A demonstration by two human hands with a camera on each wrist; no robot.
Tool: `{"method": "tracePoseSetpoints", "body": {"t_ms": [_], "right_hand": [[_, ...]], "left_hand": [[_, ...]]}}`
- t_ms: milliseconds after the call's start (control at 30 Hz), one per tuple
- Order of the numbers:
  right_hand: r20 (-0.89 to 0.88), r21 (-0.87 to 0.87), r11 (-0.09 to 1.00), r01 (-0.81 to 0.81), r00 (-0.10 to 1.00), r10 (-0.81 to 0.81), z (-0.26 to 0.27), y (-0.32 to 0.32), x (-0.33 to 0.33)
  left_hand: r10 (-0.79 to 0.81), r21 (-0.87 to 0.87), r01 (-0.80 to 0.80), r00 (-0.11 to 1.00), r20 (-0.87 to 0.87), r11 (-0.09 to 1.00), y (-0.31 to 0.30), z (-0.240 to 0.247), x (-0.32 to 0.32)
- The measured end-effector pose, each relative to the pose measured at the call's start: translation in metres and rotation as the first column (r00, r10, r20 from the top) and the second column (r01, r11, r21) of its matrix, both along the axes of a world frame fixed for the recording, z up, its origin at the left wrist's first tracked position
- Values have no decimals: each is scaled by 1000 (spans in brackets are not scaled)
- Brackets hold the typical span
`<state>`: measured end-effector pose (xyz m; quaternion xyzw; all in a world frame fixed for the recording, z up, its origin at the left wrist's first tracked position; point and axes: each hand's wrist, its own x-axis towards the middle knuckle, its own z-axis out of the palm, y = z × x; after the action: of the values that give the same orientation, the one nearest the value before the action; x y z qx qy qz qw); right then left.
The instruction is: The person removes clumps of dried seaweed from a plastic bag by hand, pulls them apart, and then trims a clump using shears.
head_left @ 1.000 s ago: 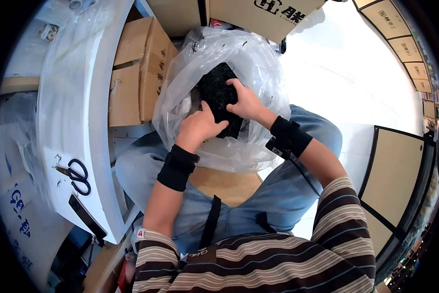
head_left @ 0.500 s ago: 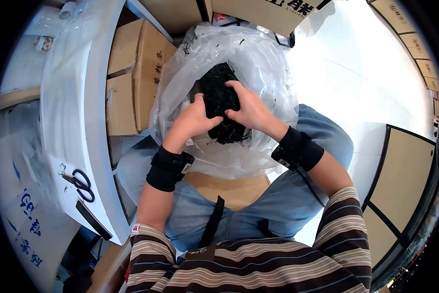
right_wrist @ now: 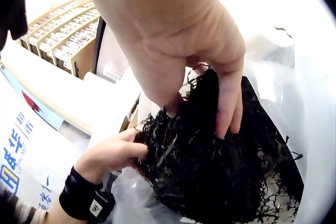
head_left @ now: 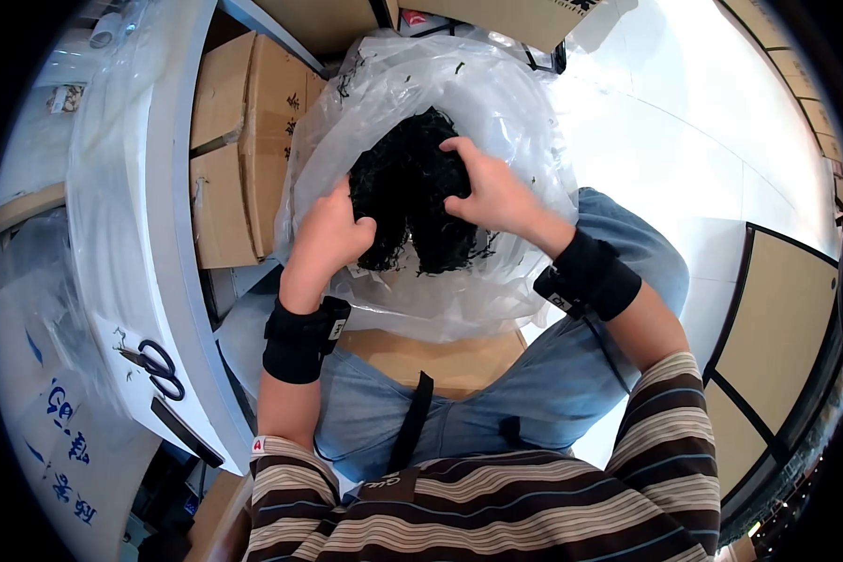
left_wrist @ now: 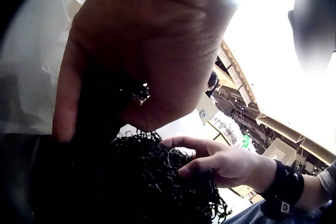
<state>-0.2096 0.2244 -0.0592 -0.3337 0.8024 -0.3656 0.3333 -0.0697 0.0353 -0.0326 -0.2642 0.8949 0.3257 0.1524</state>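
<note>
Dark, stringy shredded dried seaweed [head_left: 440, 178] stands in the mouth of a large clear plastic bag [head_left: 506, 94] between the person's legs. It is parted into two clumps at its near end, with a narrow gap between them. The left hand [head_left: 328, 234] grips the left clump [head_left: 373, 201], its thumb on the near side and its fingers along the outer side. On the opposite side, the right hand [head_left: 501, 197] pinches the right clump with thumb and fingers. Loose strands stick out around the thumbs in both wrist views. Some fingertips are hidden in the seaweed.
A cardboard box [head_left: 224, 197] stands left of the bag. On the white ledge [head_left: 145, 290] lie scissors [head_left: 164, 370] and a dark flat strip [head_left: 185, 433]. A tan board [head_left: 449, 361] shows below the bag. Tan panels [head_left: 777, 300] stand at the right.
The seaweed has parted from one block into two clumps. The left hand has moved left with its clump, and the right hand has shifted slightly right.
</note>
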Motion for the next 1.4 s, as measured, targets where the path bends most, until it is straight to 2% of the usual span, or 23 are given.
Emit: {"method": "tracePoseSetpoints", "body": {"t_ms": [33, 67, 200, 267, 300, 367, 467, 600, 700, 800, 867, 967, 1033, 1067, 1133, 1200, 1267, 1400], "right_hand": [[80, 35, 999, -2, 997, 0, 5, 0, -5], [82, 36, 999, -3, 997, 0, 7, 2, -10], [-22, 5, 998, -64, 998, 64, 30, 19, -33], [-42, 162, 985, -64, 997, 72, 53, 21, -34], [-40, 165, 984, -73, 996, 81, 55, 22, -34], [-63, 121, 991, -60, 996, 69, 56, 24, -37], [-32, 179, 983, -31, 999, 37, 64, 23, -42], [-92, 175, 984, -38, 994, 55, 63, 18, -38], [-190, 152, 988, -21, 981, 50, 59, 14, -32], [-232, 157, 987, -38, 970, 74, 60, 8, -25], [-210, 223, 975, -23, 975, 71, 68, 4, -26], [-247, 184, 983, -15, 967, 61, 67, 6, -33], [-74, 106, 994, -35, 996, 43, 68, 9, -41], [-76, 108, 993, -40, 996, 48, 68, 11, -46], [12, -123, 989, -78, 997, 80, 70, 16, -55], [27, -128, 987, -93, 995, 97, 74, 17, -61], [155, -111, 993, -48, 986, 65, 78, 17, -62], [26, -146, 984, -106, 994, 111, 77, 21, -65]], "left_hand": [[3, 10, -2, 997, -71, 1000, -1, 0, 2], [8, 20, -5, 990, -140, 1000, -2, 0, 5], [19, -8, -20, 996, -91, 1000, -3, -6, 10], [-12, -23, 9, 990, -140, 1000, -1, -6, 11], [-4, -20, 1, 990, -138, 1000, 1, -5, 11], [3, -119, -7, 999, -34, 993, 4, -3, 9], [-8, -145, -5, 996, -89, 989, 5, -1, 9], [-13, -145, 5, 999, -52, 989, 4, 2, 8], [-25, -130, 18, 998, -54, 991, 7, 8, 8], [31, -50, -38, 990, -141, 998, 8, 5, 11], [61, 34, -57, 986, -156, 998, 3, -2, 12], [55, -7, -56, 993, -106, 998, 7, 9, 10], [56, -10, -56, 996, -66, 998, 7, 15, 8], [59, -14, -59, 998, -25, 998, 7, 16, 8], [65, -5, -65, 997, -50, 998, 5, 12, 10], [74, 0, -75, 994, -82, 997, 3, 5, 9], [52, 18, -50, 987, -152, 999, 2, 1, 10], [83, 69, -74, 988, -132, 995, 2, 9, 11]]}}
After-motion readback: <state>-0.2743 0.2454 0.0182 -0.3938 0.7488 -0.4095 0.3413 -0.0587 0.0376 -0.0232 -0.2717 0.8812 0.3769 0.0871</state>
